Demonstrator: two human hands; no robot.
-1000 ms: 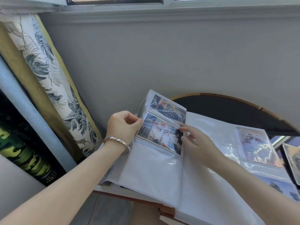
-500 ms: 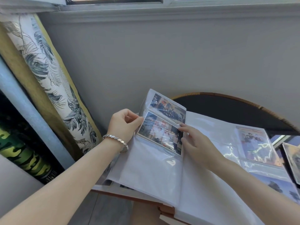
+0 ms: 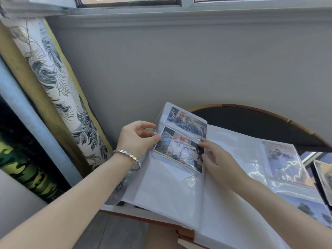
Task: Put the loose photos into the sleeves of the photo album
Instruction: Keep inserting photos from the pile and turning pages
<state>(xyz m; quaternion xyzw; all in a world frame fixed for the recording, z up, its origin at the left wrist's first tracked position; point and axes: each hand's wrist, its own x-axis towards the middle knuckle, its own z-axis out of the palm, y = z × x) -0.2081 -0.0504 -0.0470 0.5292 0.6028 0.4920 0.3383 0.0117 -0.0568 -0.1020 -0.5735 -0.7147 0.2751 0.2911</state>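
Observation:
The photo album (image 3: 172, 191) lies open in front of me, its left page lifted. That page's top sleeve holds one photo (image 3: 188, 122). A second photo (image 3: 179, 150) sits in the middle sleeve. My left hand (image 3: 136, 139) pinches the left edge of that sleeve and photo between thumb and fingers. On the photo's right edge my right hand (image 3: 217, 159) holds it with fingertips near the album's fold. The bottom sleeve of the page looks blank. On the right page a photo (image 3: 285, 164) sits in a sleeve.
A round dark table with a wicker rim (image 3: 260, 121) carries the album, against a grey wall. Loose photos (image 3: 325, 178) lie at the right edge. A leaf-patterned curtain (image 3: 53, 83) hangs on the left. A bracelet (image 3: 127, 157) is on my left wrist.
The photo has slid slightly further into the middle sleeve. My left fingers have opened a little around the sleeve's edge. Both hands stay in nearly the same place.

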